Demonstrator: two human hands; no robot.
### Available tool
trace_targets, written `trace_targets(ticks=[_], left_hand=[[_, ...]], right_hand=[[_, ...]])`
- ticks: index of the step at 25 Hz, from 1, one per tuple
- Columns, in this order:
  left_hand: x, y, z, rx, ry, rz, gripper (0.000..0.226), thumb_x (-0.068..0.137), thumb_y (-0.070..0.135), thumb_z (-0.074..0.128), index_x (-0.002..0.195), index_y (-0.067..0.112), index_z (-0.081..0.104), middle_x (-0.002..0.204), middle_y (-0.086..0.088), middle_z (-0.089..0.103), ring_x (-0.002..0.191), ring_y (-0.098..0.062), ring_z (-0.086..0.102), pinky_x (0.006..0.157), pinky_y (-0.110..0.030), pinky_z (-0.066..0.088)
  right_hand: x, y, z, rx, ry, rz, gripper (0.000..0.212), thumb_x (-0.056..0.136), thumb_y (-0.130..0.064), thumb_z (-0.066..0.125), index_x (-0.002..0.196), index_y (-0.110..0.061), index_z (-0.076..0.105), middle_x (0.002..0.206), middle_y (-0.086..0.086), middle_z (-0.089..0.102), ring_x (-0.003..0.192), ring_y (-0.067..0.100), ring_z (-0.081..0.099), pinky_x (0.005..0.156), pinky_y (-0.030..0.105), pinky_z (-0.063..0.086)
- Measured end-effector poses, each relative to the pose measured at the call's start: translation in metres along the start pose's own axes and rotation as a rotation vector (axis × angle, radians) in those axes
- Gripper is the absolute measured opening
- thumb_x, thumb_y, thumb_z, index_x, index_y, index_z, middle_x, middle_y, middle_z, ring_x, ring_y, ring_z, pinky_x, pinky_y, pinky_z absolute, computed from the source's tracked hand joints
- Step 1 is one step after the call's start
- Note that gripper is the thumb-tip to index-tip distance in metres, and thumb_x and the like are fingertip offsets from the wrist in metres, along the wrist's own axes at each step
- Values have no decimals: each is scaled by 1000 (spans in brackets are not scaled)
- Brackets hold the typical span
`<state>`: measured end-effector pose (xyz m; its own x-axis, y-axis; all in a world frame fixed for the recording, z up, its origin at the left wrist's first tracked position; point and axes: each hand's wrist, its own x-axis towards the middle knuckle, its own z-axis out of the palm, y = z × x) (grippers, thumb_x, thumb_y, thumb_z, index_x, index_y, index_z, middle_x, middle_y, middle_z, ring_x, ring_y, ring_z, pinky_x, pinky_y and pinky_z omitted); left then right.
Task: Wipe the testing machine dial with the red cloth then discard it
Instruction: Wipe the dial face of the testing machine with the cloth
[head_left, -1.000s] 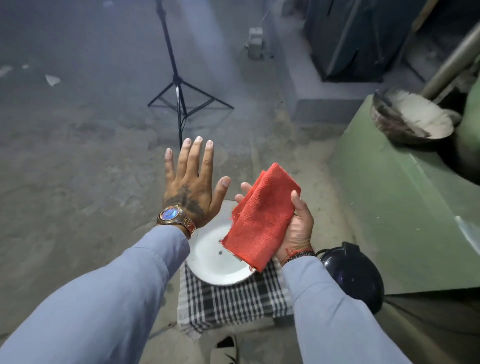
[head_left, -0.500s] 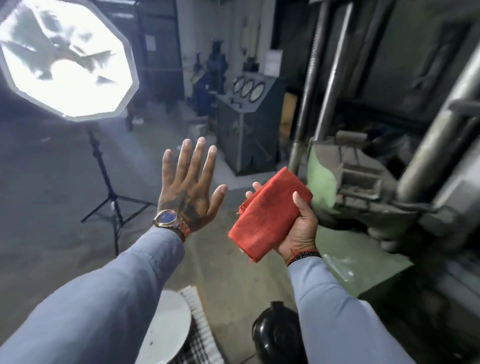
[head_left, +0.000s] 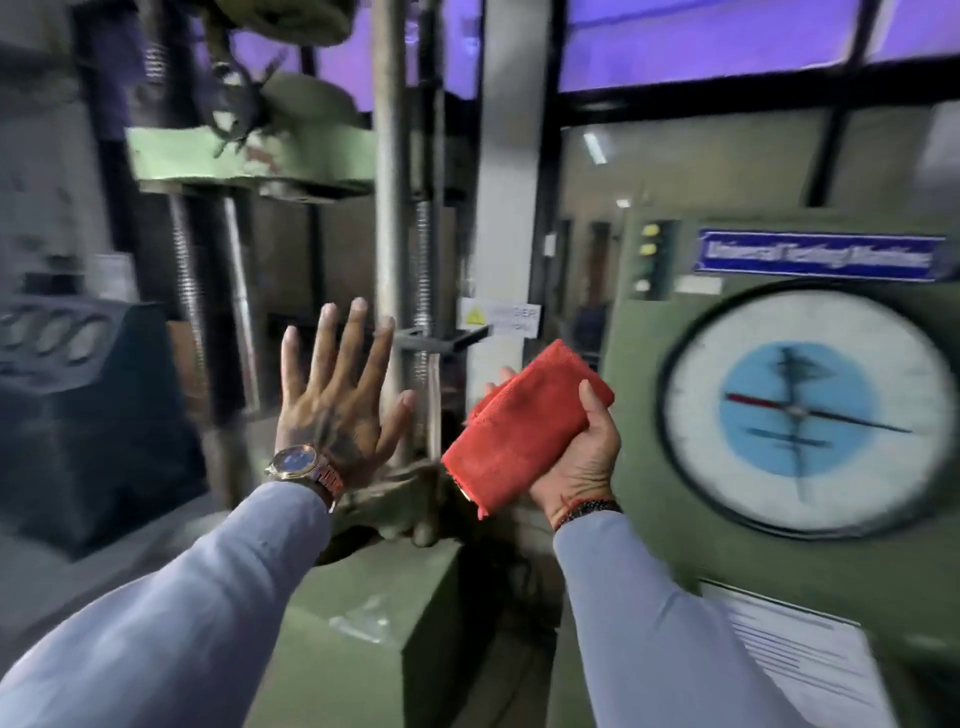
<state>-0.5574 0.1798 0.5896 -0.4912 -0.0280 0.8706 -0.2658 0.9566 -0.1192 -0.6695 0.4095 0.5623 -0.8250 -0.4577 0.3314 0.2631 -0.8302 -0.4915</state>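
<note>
Gripped in the right hand (head_left: 576, 462): a folded red cloth (head_left: 522, 426), nubby microfibre, thumb pressed across its upper edge, fingers wrapped beneath. Held up just left of the round testing machine dial (head_left: 808, 410), not touching it. Dial face white with a pale blue centre disc, thin black and red needles, dark circular rim, set in a green painted metal cabinet (head_left: 654, 525) under a blue nameplate (head_left: 818, 255). Raised beside it, the left hand (head_left: 337, 410), empty, fingers spread wide, metal wristwatch (head_left: 298, 462) above a smooth light-blue sleeve (head_left: 208, 597). Behind, blurred steel columns (head_left: 389, 208).
</note>
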Motion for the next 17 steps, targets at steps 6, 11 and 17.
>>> trace_targets(ticks=[6, 11, 17], left_hand=[[68, 211, 42, -289, 34, 143, 86, 102, 65, 37, 175, 20, 25, 184, -14, 18, 169, -44, 16, 133, -73, 7], [120, 381, 74, -442, 35, 213, 87, 102, 68, 32, 175, 22, 22, 185, -12, 12, 170, -43, 13, 133, -73, 8], [170, 519, 129, -492, 50, 215, 86, 105, 70, 27, 176, 22, 20, 186, -11, 10, 171, -40, 8, 134, -71, 4]], right_hand=[[-45, -186, -64, -70, 208, -281, 73, 88, -56, 69, 139, -4, 72, 140, 27, 64, 130, 49, 64, 128, 67, 34], [-56, -329, -140, -139, 326, -387, 62, 99, -53, 55, 134, -5, 71, 127, 25, 72, 117, 46, 72, 112, 59, 55], [-25, -449, -213, -312, 452, -417, 62, 94, -63, 63, 115, -6, 76, 99, 20, 80, 89, 36, 80, 95, 49, 63]])
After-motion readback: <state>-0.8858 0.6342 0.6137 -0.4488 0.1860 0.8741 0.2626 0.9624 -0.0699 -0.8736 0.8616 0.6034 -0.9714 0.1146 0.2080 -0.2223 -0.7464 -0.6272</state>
